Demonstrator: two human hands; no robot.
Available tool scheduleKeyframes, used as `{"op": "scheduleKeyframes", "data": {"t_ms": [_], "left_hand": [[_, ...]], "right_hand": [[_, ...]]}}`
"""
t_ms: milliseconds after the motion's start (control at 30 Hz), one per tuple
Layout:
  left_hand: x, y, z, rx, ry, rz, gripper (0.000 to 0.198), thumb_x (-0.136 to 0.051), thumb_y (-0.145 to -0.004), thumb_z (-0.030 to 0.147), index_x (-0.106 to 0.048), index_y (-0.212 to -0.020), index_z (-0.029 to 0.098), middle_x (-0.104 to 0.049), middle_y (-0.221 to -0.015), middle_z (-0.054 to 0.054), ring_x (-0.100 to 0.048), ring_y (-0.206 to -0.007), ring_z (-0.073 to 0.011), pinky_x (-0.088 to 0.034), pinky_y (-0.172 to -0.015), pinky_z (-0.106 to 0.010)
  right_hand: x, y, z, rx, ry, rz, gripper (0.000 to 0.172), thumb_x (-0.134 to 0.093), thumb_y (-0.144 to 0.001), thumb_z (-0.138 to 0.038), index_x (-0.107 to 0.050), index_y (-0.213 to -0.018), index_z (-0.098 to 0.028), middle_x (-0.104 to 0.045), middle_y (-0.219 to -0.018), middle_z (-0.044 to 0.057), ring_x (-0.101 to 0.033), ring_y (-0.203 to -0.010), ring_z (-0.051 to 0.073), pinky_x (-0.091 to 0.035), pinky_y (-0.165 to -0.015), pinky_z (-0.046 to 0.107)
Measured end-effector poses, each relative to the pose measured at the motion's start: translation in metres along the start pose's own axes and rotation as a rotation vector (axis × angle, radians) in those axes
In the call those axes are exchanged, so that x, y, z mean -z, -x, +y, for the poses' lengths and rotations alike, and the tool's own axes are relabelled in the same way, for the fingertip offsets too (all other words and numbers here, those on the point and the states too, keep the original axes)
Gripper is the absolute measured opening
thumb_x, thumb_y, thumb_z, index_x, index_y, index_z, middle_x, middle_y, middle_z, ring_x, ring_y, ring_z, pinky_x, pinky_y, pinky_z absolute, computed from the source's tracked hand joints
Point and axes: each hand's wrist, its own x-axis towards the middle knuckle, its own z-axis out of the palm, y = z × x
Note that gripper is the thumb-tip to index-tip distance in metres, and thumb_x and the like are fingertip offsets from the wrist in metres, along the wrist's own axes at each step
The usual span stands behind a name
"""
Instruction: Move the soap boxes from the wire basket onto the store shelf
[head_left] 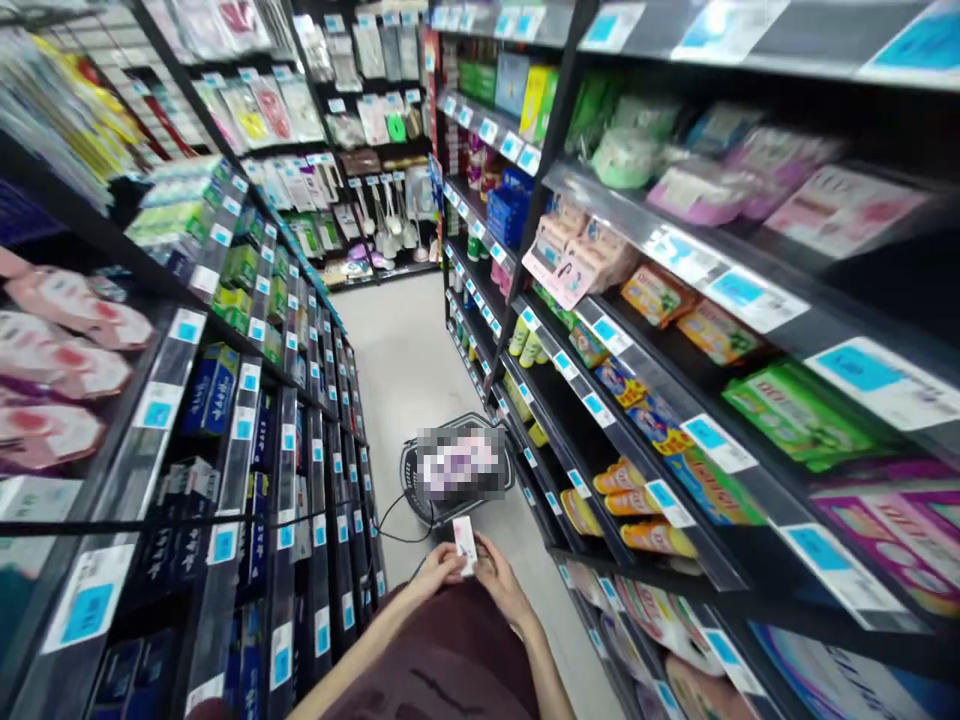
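A small white box with pink marks [464, 545] is held upright between both hands, low in the middle of the head view. My left hand [441, 568] has its fingers closed on the box's left side. On the right side, my right hand [495, 572] grips the same box. Just beyond the hands, a dark shopping basket [415, 490] stands on the floor. Its contents are partly pixelated, with a white and purple package [459, 465] showing inside.
Tall shelves [157, 410] with boxes and price tags line the left. More shelves [705, 290] with soaps and bottles run close on the right. Between them the pale aisle floor [397, 340] leads to a rack of hanging utensils [390, 215]. A dark cord crosses at left.
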Motion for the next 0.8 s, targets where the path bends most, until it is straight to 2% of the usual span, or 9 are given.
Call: {"op": "scheduleKeyframes", "data": {"t_ms": [67,133,233,367,500,633,733,800], "left_hand": [[0.002,0.003,0.01,-0.063,0.027,0.008,0.062,-0.087,-0.052,0.061,-0.063,-0.093,0.02,-0.07,-0.095,-0.005,-0.068,-0.093,-0.0232,-0.052,-0.084,-0.033],[0.003,0.006,0.019,-0.107,0.04,0.004,0.061,-0.087,-0.053,0.059,-0.063,-0.092,0.019,-0.07,-0.094,-0.005,-0.068,-0.091,-0.0222,-0.051,-0.081,-0.032],[0.002,0.011,0.03,-0.145,0.025,-0.033,0.059,-0.09,-0.051,0.056,-0.062,-0.087,0.019,-0.069,-0.087,-0.004,-0.067,-0.084,-0.0204,-0.049,-0.075,-0.03],[0.003,0.015,0.04,-0.181,-0.056,-0.128,0.061,-0.091,-0.049,0.059,-0.059,-0.084,0.02,-0.069,-0.085,-0.004,-0.067,-0.081,-0.0202,-0.047,-0.071,-0.029],[0.009,0.016,0.049,-0.283,-0.166,-0.208,0.063,-0.087,-0.055,0.066,-0.059,-0.089,0.021,-0.072,-0.093,-0.008,-0.068,-0.084,-0.0228,-0.051,-0.075,-0.033],[0.014,0.029,0.062,-0.399,-0.298,-0.226,0.059,-0.083,-0.062,0.066,-0.059,-0.091,0.022,-0.073,-0.092,-0.01,-0.07,-0.082,-0.0263,-0.054,-0.084,-0.04],[0.016,0.048,0.078,-0.432,-0.388,-0.251,0.059,-0.079,-0.068,0.066,-0.061,-0.105,0.023,-0.073,-0.11,-0.013,-0.07,-0.105,-0.032,-0.053,-0.098,-0.043],[0.016,0.061,0.092,-0.43,-0.447,-0.282,0.067,-0.073,-0.073,0.069,-0.059,-0.121,0.024,-0.07,-0.125,-0.013,-0.064,-0.123,-0.034,-0.049,-0.107,-0.044]], "right_hand": [[-0.004,0.006,-0.014,0.052,0.077,-0.08,0.076,-0.082,-0.074,-0.04,-0.055,-0.143,-0.024,-0.067,-0.135,0.014,-0.065,-0.122,0.032,-0.054,-0.097,0.046],[-0.008,0.011,-0.022,0.069,0.19,-0.057,0.08,-0.084,-0.07,-0.033,-0.054,-0.143,-0.024,-0.067,-0.136,0.014,-0.065,-0.121,0.034,-0.053,-0.098,0.049],[-0.016,0.014,-0.027,0.106,0.289,0.055,0.074,-0.081,-0.072,-0.03,-0.055,-0.141,-0.023,-0.069,-0.131,0.015,-0.068,-0.114,0.034,-0.054,-0.096,0.051],[-0.024,0.014,-0.037,0.237,0.296,0.153,0.064,-0.08,-0.071,-0.025,-0.061,-0.132,-0.023,-0.073,-0.122,0.012,-0.071,-0.107,0.033,-0.057,-0.093,0.047],[-0.031,0.02,-0.056,0.327,0.355,0.2,0.06,-0.074,-0.069,-0.018,-0.064,-0.128,-0.024,-0.075,-0.116,0.009,-0.072,-0.102,0.03,-0.057,-0.093,0.042],[-0.044,0.033,-0.075,0.372,0.408,0.21,0.06,-0.068,-0.07,-0.018,-0.062,-0.13,-0.025,-0.074,-0.119,0.007,-0.071,-0.106,0.029,-0.055,-0.095,0.039],[-0.056,0.042,-0.083,0.406,0.381,0.251,0.053,-0.064,-0.076,-0.021,-0.063,-0.129,-0.025,-0.076,-0.113,0.006,-0.072,-0.102,0.028,-0.055,-0.094,0.038],[-0.065,0.046,-0.087,0.432,0.323,0.328,0.042,-0.062,-0.08,-0.025,-0.067,-0.122,-0.024,-0.077,-0.104,0.005,-0.072,-0.093,0.025,-0.056,-0.09,0.037]]}}
